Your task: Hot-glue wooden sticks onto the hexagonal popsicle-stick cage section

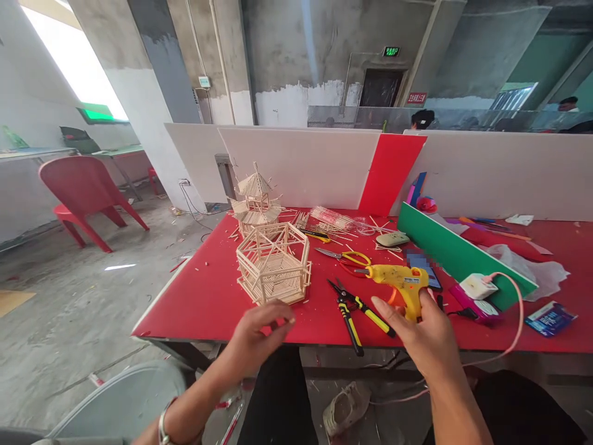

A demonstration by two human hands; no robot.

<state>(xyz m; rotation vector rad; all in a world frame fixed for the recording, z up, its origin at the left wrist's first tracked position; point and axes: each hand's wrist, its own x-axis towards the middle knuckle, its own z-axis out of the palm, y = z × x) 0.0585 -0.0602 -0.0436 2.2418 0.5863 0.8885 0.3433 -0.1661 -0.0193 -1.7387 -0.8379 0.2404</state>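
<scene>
My left hand (263, 330) is curled at the table's front edge, thumb and forefinger closed in a pinch; anything between them is too small to make out. Just beyond it stands a six-sided frame of thin wooden sticks (274, 262). My right hand (424, 330) is at the handle of a yellow hot glue gun (393, 277), thumb spread left and fingers on the right. The gun's nozzle points left, towards the frame. Black-and-yellow pliers (354, 309) lie open between my hands, with yellow-handled scissors (349, 256) behind them.
A pagoda-shaped stick model (256, 201) stands behind the frame. Loose sticks and a bundle of sticks (331, 217) lie nearby. To the right are a green board (458, 256), a phone (424, 269), a white charger with a cable (479, 286) and a blue packet (551, 318).
</scene>
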